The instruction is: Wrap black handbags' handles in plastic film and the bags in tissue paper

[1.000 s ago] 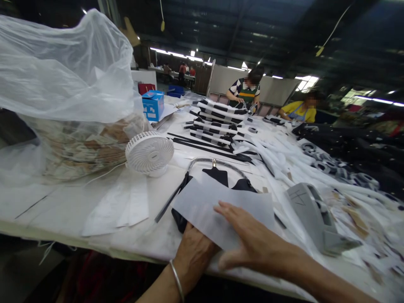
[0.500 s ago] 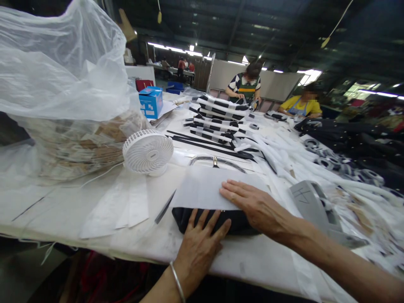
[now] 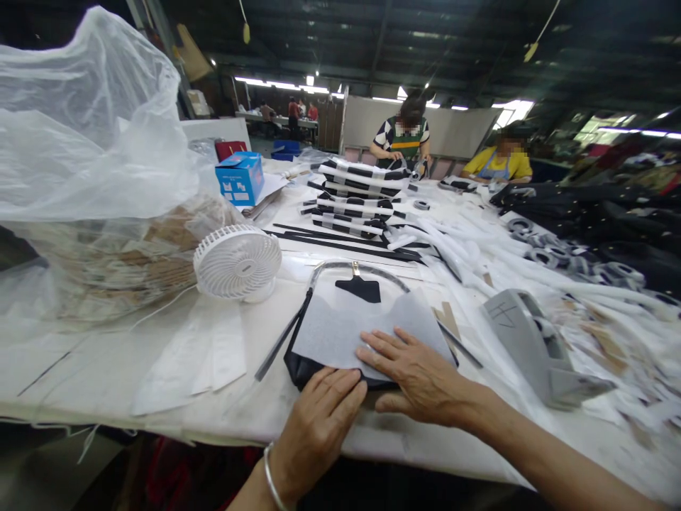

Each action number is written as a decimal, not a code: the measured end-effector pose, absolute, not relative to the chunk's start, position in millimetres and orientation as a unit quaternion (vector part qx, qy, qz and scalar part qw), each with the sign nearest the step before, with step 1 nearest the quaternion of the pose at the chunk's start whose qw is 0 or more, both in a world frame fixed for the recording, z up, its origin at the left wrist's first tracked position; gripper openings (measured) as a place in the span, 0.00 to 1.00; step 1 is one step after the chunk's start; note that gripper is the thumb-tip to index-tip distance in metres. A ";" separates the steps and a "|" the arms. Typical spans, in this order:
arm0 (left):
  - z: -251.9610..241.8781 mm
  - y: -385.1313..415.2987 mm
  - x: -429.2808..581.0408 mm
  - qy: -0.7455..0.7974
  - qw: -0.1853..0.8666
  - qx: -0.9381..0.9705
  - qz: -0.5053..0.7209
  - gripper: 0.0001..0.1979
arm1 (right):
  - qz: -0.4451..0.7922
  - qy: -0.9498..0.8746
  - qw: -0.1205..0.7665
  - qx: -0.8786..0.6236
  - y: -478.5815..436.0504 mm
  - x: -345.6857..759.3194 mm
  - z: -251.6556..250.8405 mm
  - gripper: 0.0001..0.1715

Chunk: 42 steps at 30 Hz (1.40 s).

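Both hands (image 3: 322, 415) (image 3: 418, 372) at black bag (image 3: 301, 369): right flat on white sheet (image 3: 338, 326), left's grip unclear.

1. Right hand (image 3: 418, 372) rests flat on a white sheet (image 3: 338, 330) over a black bag (image 3: 301, 370).
2. Left hand (image 3: 322, 415) touches the bag's near edge.
3. White fan (image 3: 237, 262): beyond the left hand, leftward.
4. Gray dispenser (image 3: 518, 348): right of both hands.

Passable over bare bench (image 3: 270, 325) between the white desk fan (image 3: 237, 261) and the black handbag (image 3: 302, 370). Blocked ahead by stacked black-and-white bundles (image 3: 354, 206), to the right by the grey tape dispenser (image 3: 515, 332).
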<state>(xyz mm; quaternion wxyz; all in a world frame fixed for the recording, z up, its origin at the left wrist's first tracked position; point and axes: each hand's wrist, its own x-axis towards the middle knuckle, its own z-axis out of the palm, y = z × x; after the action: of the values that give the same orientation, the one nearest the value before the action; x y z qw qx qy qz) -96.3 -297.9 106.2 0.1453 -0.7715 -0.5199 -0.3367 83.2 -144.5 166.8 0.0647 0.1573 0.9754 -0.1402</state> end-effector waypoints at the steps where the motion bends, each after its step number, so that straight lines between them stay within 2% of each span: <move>1: 112.8 -299.6 -98.9 -0.510 0.160 -0.773 -0.342 0.17 | -0.147 0.975 0.062 0.155 -144.7 84.7 165.4 0.45; 6: 139.8 -289.7 -113.0 -0.579 0.229 -0.732 -0.276 0.19 | -0.171 0.972 0.040 0.158 -145.4 90.4 160.5 0.44; 12: 130.6 -275.9 -130.3 -0.633 0.166 -0.724 -0.218 0.14 | -0.206 0.964 0.023 0.165 -141.0 91.2 167.5 0.41; 19: 112.4 -278.8 -132.5 -0.625 0.139 -0.741 -0.204 0.16 | -0.239 0.961 0.040 0.134 -123.7 82.0 184.3 0.28; 23: 111.7 -282.3 -122.8 -0.604 0.164 -0.750 -0.216 0.18 | -0.194 0.975 0.052 0.092 -109.9 75.1 192.0 0.23; 27: 113.2 -287.8 -116.0 -0.622 0.188 -0.728 -0.218 0.18 | -0.121 0.989 0.041 0.073 -108.2 77.5 191.5 0.26; 31: 114.1 -291.9 -113.6 -0.635 0.193 -0.709 -0.238 0.15 | -0.126 0.985 0.044 0.113 -127.7 87.7 182.4 0.28; 37: 119.1 -294.6 -113.4 -0.636 0.214 -0.685 -0.285 0.09 | -0.113 0.976 0.043 0.182 -165.5 93.1 161.2 0.53; 42: 119.0 -298.8 -113.5 -0.612 0.222 -0.692 -0.312 0.09 | -0.114 0.971 0.032 0.210 -179.6 94.3 155.8 0.55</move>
<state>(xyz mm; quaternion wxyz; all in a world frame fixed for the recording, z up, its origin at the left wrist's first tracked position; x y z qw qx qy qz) -113.5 -298.8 119.0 0.2224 -0.6916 -0.6122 -0.3120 94.3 -179.6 155.8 0.0323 0.2098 0.9706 -0.1138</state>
